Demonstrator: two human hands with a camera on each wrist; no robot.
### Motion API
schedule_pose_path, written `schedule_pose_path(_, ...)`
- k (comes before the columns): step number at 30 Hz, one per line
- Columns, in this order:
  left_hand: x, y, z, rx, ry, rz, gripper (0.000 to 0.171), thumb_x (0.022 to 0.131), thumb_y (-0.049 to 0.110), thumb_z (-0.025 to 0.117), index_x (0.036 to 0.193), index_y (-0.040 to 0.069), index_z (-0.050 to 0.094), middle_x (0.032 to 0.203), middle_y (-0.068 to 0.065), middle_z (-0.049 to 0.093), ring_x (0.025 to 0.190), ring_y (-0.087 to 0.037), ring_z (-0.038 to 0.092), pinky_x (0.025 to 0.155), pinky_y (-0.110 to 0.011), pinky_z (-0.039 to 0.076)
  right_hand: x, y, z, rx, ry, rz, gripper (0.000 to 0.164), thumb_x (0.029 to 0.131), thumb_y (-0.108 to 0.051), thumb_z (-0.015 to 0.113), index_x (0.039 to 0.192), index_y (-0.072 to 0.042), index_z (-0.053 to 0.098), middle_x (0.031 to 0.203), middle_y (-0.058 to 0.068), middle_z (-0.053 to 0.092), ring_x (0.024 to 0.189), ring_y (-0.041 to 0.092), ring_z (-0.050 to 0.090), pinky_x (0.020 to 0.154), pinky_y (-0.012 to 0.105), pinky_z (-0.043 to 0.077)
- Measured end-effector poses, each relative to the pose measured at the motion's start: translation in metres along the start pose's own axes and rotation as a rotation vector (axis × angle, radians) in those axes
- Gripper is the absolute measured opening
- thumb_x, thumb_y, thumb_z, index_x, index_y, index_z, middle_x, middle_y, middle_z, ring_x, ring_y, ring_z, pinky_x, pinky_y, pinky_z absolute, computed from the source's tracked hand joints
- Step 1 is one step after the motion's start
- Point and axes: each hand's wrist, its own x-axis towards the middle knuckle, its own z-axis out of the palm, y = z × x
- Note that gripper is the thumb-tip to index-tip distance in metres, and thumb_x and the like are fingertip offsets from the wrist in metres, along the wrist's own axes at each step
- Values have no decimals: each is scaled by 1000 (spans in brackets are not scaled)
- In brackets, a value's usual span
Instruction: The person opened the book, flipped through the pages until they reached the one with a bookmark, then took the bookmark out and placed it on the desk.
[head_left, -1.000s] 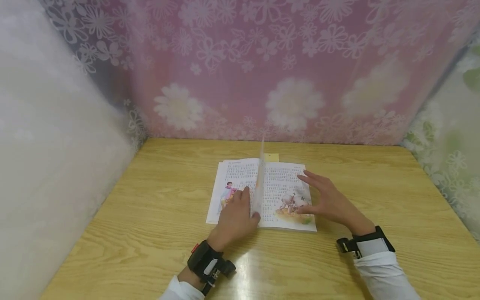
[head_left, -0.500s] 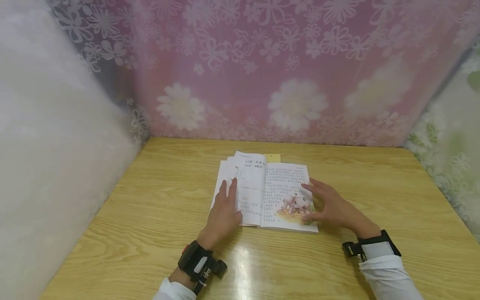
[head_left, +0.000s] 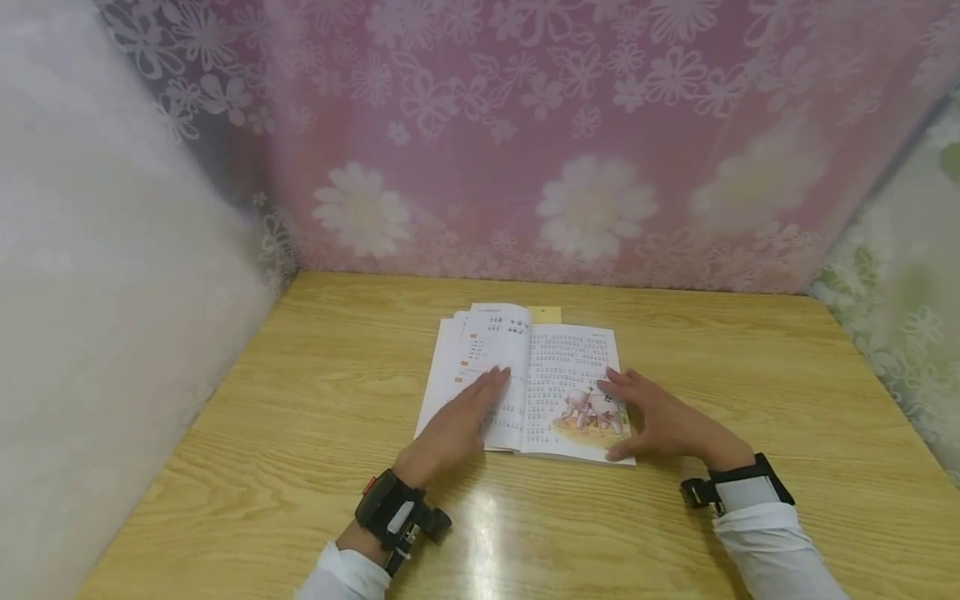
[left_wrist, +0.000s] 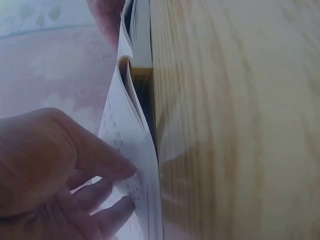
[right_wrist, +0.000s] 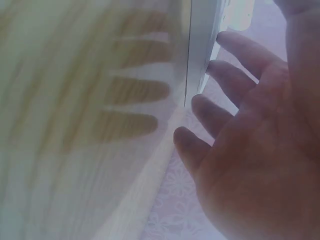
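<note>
An open book [head_left: 558,358] lies on the wooden table, printed text on both pages and an elephant picture low on the right page. My left hand [head_left: 457,425] lies over the left page, its fingers extended and touching the paper. In the left wrist view, the thumb and fingertips of the left hand [left_wrist: 65,170] meet the page [left_wrist: 120,110], which bows up from the spine. My right hand [head_left: 663,421] is at the book's right edge, thumb and fingers spread apart over the page margin. The right wrist view shows the right hand's fingers [right_wrist: 220,95] relaxed beside the book's edge [right_wrist: 202,45].
A yellow tab [head_left: 545,315] sticks out behind the book's top edge. Wood-grain tabletop [head_left: 315,392] surrounds the book. A pink flowered backdrop [head_left: 480,167] rises along the table's far edge, with a pale sheet [head_left: 127,275] on the left.
A page standing upright at the spine has come down on the left side. My left hand went left with it, then its fingers shifted right across the page. The right hand lowered slightly.
</note>
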Motion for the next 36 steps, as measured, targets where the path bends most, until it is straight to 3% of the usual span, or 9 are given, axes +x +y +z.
schedule_pose_path(3,0,1,-2,22,-52,-7,63,89,2,39,145,14,16,149,-7,26,134,-18,23,108,-34,21,2,-2,1,-7,23,12,95,63,-63,67,138,-12,38,147,16,29,132,42,16,101,62,19)
schedule_pose_path(7,1,8,-3,40,-62,-86,56,91,24,41,143,14,24,145,-6,35,130,-18,32,104,-36,30,4,-5,0,-35,66,34,86,65,-63,65,133,-14,45,143,14,37,130,39,24,101,59,23)
schedule_pose_path(9,3,14,-2,39,-55,-128,63,89,42,43,143,15,26,141,-8,41,125,-20,39,97,-38,37,6,-5,-1,-51,86,45,84,66,-64,64,131,-14,48,140,14,41,128,39,28,101,57,25)
schedule_pose_path(12,8,25,4,72,-56,-166,88,77,72,41,144,17,24,129,-11,49,111,-22,47,83,-38,44,8,-7,-3,-70,114,46,82,66,-64,64,127,-12,51,136,15,46,125,37,34,100,55,28)
schedule_pose_path(16,13,38,11,159,-55,-210,110,61,89,35,145,20,18,116,-14,47,101,-27,45,76,-40,44,15,-13,-6,-86,145,27,81,65,-66,62,124,-11,53,133,17,48,123,35,38,99,53,31)
schedule_pose_path(20,17,48,15,237,-43,-253,113,58,91,34,146,22,17,116,-18,45,103,-34,43,75,-47,42,20,-20,-10,-124,188,25,80,64,-70,61,119,-13,57,132,17,49,122,35,39,97,53,33)
schedule_pose_path(24,19,51,17,264,-39,-286,110,62,89,33,145,19,18,119,-19,44,105,-36,43,76,-50,42,20,-25,-13,-151,259,1,76,62,-70,61,115,-15,60,131,14,51,122,33,39,97,52,33)
schedule_pose_path(31,22,51,18,239,17,-306,90,75,67,47,144,16,21,117,-20,47,105,-36,45,77,-51,43,19,-34,-20,-150,315,-45,74,64,-70,61,114,-16,60,132,12,50,126,34,34,100,53,29)
schedule_pose_path(36,21,47,19,143,59,-302,81,81,53,51,144,12,20,116,-19,49,106,-34,46,80,-49,42,13,-35,-22,-48,293,-55,81,67,-63,64,132,-18,46,145,13,32,132,36,21,100,59,23)
